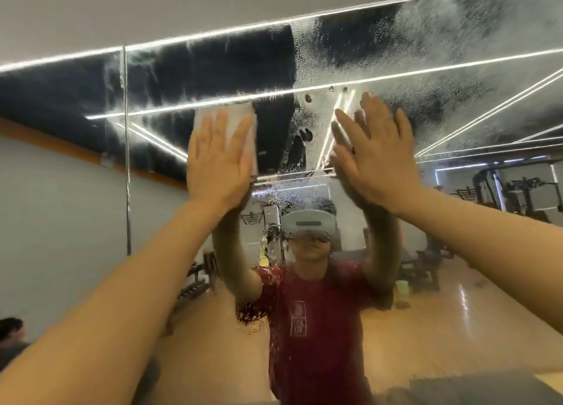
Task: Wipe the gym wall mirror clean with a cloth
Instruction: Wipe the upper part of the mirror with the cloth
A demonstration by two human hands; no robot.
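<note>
Your left hand [217, 163] presses the cloth [240, 121] flat, right hand [374, 157] open on the mirror [457, 78]; bare palm may smear the droplets at upper right.

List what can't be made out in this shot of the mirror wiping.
Head view:
- Cloth: mostly covered by the left hand; its full shape is hidden.
- Right hand: whether it touches the mirror is unclear.
- Mirror: its lower and right ends are cut off by the frame.

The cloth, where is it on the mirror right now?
In the head view, the cloth is left of centre, pressed flat against the mirror under the left hand, beside the wet, droplet-covered patch where the right hand rests.
</note>
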